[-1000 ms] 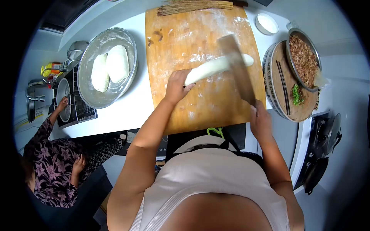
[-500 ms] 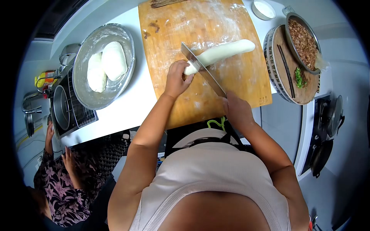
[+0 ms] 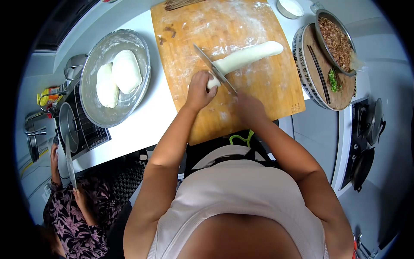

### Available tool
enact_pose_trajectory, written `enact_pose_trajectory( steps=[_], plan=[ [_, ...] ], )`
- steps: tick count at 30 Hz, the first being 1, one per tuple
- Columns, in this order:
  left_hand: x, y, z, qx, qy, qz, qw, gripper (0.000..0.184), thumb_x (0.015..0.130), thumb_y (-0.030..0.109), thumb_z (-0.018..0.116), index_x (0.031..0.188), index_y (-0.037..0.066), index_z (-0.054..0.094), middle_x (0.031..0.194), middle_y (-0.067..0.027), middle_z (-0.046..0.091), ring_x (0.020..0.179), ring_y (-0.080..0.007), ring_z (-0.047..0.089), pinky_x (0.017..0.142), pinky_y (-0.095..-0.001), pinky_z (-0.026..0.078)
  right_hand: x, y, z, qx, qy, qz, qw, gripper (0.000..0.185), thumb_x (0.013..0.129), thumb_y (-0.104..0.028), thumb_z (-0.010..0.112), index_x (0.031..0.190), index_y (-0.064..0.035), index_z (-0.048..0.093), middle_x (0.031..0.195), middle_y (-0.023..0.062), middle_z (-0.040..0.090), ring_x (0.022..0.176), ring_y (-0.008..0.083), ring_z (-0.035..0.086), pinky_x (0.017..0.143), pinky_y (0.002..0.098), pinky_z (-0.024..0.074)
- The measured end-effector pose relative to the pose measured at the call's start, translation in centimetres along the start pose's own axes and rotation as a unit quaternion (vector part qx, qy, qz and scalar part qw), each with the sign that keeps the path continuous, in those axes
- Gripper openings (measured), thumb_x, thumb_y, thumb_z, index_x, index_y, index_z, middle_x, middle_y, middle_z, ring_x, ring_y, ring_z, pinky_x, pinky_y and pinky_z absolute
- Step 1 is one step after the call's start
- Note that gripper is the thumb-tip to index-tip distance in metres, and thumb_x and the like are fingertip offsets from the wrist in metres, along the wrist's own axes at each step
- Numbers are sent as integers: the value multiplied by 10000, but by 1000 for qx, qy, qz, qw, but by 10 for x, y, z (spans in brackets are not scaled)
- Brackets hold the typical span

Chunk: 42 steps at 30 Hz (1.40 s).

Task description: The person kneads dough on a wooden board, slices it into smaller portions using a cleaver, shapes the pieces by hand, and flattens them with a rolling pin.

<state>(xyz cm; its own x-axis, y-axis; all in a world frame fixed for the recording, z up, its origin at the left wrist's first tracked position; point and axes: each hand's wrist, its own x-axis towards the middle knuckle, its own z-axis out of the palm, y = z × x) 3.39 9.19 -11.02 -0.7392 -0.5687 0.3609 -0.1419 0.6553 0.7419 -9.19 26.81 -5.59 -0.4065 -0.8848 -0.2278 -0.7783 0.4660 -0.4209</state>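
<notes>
One long, smooth white dough roll (image 3: 254,55) lies slantwise on a floured, light-brown wooden board (image 3: 267,95) on a white tabletop (image 3: 129,134). A broad grey metal cleaver (image 3: 212,67) stands between its left end and a short white dough piece (image 3: 213,82), which the left hand (image 3: 199,91) pinches between thumb and fingers. The right hand (image 3: 251,110), slightly blurred, is wrapped around the cleaver's near end.

Pale sleeveless top (image 3: 241,185) with ribbed neckline (image 3: 241,210)
</notes>
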Motion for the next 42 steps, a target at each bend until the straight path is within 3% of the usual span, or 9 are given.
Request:
enact_pose_trajectory(
  steps=[4,7,11,12,26,32,36,40,42],
  plan=[
    [-20,-2,-14,1,19,-30,999,438,705,104,735,1084,32,528,1176,-206,532,1061,-402,523,912,-445,449,4,-17,-23,38,15,32,999,230,973,-251,492,1044,-34,516,819,254,657,780,471,631,716,562,487],
    [-8,12,-25,93,45,23,994,493,706,179,742,1125,28,532,1145,-259,518,1055,-432,504,964,-457,416,-19,-24,-55,31,24,72,997,227,967,-247,504,1050,-36,512,792,258,652,753,476,630,702,569,487],
    [29,19,-12,82,9,44,996,557,697,212,790,1158,28,539,1144,-208,566,1104,-402,513,987,-459,412,-29,-22,-78,20,37,89,995,212,965,-236,512,1043,-40,501,774,265,646,734,483,629,690,581,482],
    [36,21,-7,73,-11,11,997,560,678,214,819,1134,37,547,1127,-184,584,1104,-389,522,969,-457,428,-30,-17,-77,12,33,83,996,208,965,-234,512,1039,-40,498,772,264,647,737,483,630,692,580,483],
    [51,16,9,92,-59,9,994,466,667,170,814,1032,54,550,1029,-169,593,997,-384,549,876,-460,457,-29,-14,-83,-22,-16,94,995,181,966,-219,505,986,-43,469,724,253,641,730,478,632,687,573,487],
    [55,19,10,92,-83,-21,992,441,670,160,796,1016,56,543,1014,-170,584,998,-388,547,873,-460,459,-17,-5,-69,-7,-65,131,989,189,969,-226,492,1010,-42,472,826,259,659,804,463,640,744,560,489],
    [58,15,9,91,-112,-43,989,433,676,136,774,1027,59,532,1018,-177,580,1009,-395,542,877,-462,460,13,12,-27,18,-64,98,993,211,973,-240,475,1046,-44,506,891,255,665,836,459,639,758,546,492],
    [66,-3,-10,119,-52,-81,988,459,689,131,765,1078,50,534,1083,-201,575,1041,-412,537,910,-460,458,16,10,-31,74,3,63,995,225,973,-248,470,1060,-50,531,901,257,666,865,459,640,762,538,493],
    [70,0,-15,185,-5,1,983,486,690,142,772,1105,47,539,1114,-200,580,1070,-411,536,926,-458,456,6,2,-57,73,-4,78,994,225,970,-247,477,1067,-52,531,894,258,666,871,463,640,763,541,492]
  ],
)
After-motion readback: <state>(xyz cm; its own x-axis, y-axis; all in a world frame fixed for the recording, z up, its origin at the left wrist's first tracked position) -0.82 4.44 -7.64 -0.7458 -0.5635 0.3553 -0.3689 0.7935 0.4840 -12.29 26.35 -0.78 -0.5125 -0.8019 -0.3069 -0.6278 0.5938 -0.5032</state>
